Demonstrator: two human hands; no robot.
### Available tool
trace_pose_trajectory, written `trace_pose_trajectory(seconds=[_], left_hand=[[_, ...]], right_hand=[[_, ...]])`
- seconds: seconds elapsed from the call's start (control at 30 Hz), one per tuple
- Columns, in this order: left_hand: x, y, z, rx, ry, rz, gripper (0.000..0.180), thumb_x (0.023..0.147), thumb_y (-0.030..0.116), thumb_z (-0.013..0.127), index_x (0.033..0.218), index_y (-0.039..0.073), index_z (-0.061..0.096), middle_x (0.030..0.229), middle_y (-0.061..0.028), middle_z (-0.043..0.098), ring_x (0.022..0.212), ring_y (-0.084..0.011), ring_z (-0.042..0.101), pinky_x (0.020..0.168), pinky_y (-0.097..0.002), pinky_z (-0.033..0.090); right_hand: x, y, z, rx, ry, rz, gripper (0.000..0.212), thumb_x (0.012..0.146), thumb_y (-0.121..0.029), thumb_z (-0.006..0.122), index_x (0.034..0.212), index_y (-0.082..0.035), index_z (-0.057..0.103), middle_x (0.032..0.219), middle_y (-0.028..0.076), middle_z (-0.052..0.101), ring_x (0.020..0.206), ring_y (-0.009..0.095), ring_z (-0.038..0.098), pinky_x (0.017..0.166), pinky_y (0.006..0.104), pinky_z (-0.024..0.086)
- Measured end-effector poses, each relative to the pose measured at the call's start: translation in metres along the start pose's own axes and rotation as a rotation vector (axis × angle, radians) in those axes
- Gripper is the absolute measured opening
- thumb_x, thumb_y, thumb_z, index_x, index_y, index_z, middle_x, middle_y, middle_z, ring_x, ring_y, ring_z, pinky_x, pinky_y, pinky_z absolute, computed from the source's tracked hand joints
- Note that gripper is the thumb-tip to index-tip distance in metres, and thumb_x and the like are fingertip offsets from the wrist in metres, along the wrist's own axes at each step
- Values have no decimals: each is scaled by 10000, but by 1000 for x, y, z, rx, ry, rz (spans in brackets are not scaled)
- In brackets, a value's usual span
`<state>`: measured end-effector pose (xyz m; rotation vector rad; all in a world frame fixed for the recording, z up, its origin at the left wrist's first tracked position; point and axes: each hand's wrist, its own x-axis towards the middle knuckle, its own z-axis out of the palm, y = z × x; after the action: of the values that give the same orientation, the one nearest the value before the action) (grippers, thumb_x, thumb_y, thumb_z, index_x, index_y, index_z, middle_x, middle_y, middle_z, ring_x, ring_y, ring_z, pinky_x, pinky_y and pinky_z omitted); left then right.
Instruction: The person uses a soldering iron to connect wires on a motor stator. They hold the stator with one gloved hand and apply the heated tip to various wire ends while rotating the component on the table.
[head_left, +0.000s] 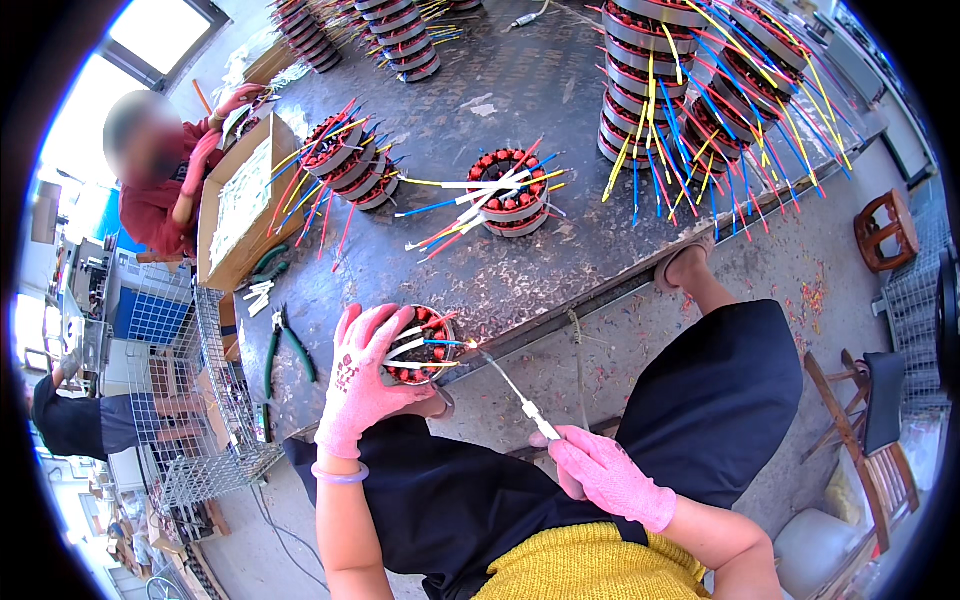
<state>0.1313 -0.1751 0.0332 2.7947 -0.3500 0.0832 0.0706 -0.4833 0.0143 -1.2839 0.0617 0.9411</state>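
My left hand (362, 378), in a pink glove, grips a wound motor stator (440, 330) at the near edge of the table. Red coils line its ring, and leads in white sleeves with yellow, red and blue ends point right. My right hand (610, 472), gloved too, is closed around a slim pen-shaped tool (530, 408) with a white handle and a long thin tip. That tip meets the lead ends, where a small orange glow or flame (472, 344) shows. The tool's exact kind is unclear.
On the dark worktable (400, 260) stand a stator with white-sleeved leads (515, 205), a short stack (350, 165) and tall stacks (640, 90). Green-handled pliers (290, 345) lie left, near a cardboard box (240, 215). A co-worker (160, 190) sits beyond. Stools (885, 230) stand right.
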Motion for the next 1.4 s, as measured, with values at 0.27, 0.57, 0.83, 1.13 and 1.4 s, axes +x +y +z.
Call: trace_pose_trajectory(seconds=[0.27, 0.57, 0.83, 1.13, 1.4], left_hand=[[1, 3, -1, -7, 22, 15, 902, 518, 273, 875, 1339, 84, 552, 1312, -132, 548, 1269, -330, 488, 1194, -509, 214], [-2, 4, 0, -41, 18, -40, 913, 512, 272, 883, 1351, 120, 554, 1338, -127, 528, 1313, -344, 443, 1190, -518, 215], [0, -1, -2, -26, -27, 62, 932, 507, 272, 881, 1366, 131, 551, 1397, -123, 494, 1363, -357, 388, 1203, -531, 176], [3, -6, -2, -41, 19, 78, 924, 488, 303, 888, 1341, 146, 570, 1311, -99, 544, 1327, -326, 433, 1201, -534, 189], [2, -9, -2, -33, 24, 84, 924, 481, 320, 893, 1332, 146, 577, 1311, -97, 553, 1327, -318, 440, 1200, -528, 195]], right_hand=[[0, 2, -1, 5, -3, -2, 355, 1036, -244, 472, 1290, -20, 580, 622, -27, 474, 553, 52, 418, 527, 217, 340], [0, 3, -1, 76, 8, 17, 354, 1042, -245, 462, 1283, -11, 575, 643, -28, 457, 553, 47, 399, 524, 219, 327], [0, -2, -6, -16, 6, -11, 340, 1043, -242, 454, 1257, -10, 579, 672, -27, 453, 570, 54, 428, 526, 233, 348], [3, -7, -3, 7, 12, 18, 340, 1042, -240, 465, 1270, -10, 569, 677, -30, 451, 576, 45, 416, 523, 223, 330], [3, -8, -2, 10, 5, 10, 346, 1046, -239, 455, 1284, -14, 568, 672, -28, 450, 571, 46, 405, 528, 231, 338]])
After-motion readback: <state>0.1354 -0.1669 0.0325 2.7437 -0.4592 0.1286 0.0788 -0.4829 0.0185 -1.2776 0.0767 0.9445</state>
